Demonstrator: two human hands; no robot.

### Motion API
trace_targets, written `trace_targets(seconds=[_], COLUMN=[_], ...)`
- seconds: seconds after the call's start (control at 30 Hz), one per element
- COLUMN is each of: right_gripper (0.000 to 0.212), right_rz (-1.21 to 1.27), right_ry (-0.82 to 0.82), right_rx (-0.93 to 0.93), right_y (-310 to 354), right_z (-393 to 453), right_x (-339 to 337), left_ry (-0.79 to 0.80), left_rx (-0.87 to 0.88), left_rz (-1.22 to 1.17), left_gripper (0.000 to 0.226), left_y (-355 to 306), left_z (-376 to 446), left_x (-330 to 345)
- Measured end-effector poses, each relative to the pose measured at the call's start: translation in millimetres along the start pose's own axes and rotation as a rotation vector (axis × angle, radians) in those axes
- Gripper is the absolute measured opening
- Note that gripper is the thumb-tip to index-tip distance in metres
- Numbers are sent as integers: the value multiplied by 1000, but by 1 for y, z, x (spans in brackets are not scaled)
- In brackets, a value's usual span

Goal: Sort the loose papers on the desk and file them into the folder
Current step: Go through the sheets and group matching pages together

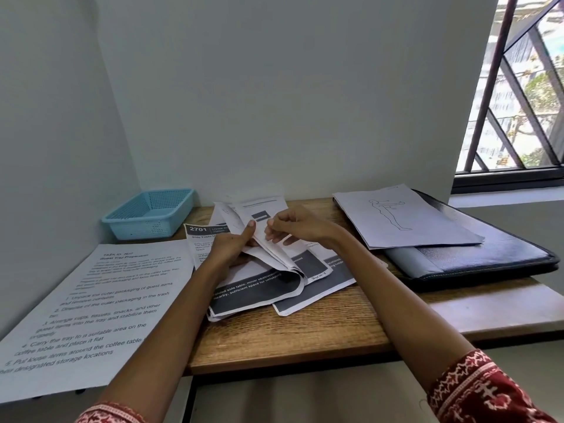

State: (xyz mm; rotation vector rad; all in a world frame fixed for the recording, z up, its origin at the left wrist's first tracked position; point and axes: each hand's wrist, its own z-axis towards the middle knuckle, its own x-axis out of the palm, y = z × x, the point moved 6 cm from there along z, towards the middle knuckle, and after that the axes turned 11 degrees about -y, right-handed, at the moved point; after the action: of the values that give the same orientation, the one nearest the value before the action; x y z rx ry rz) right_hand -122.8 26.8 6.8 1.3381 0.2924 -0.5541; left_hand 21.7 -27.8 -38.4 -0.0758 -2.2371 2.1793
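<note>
Wooden tabletop [305,331]: our left hand [232,245] and right hand [293,227] each pinch sheets of the paper stack [274,264] at center; the folder [476,254] lies to our right, nearer the right hand.

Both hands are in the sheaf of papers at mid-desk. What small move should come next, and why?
Probably peel the front sheet free with the right hand while the left hand steadies the sheaf of papers. Both hands already pinch its raised sheets, and the black folder lies to the right with one line-drawing sheet on it, so a separated page could join that one.
</note>
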Motion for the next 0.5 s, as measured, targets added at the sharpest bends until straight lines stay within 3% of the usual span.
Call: trace_targets(seconds=[0.13,0.23,0.3,0.4,0.5], right_gripper=[13,18,31,42,30], right_rz=[-44,-441,-691,-602,-440], right_ry=[-42,-279,-304,-202,-247], right_rx=[-15,-46,55,186,168], right_y=[-1,-10,-26,-40,-34], right_z=[2,7,9,11,8], right_x=[-4,-30,-37,-28,-27], left_ry=[26,16,13,4,4], left_rx=[-13,-14,-14,-6,-1], left_rz=[10,42,37,43,35], left_gripper=[21,18,21,23,24], left_y=[4,4,5,7,7], left_z=[2,3,5,7,8], left_x=[1,0,1,1,1])
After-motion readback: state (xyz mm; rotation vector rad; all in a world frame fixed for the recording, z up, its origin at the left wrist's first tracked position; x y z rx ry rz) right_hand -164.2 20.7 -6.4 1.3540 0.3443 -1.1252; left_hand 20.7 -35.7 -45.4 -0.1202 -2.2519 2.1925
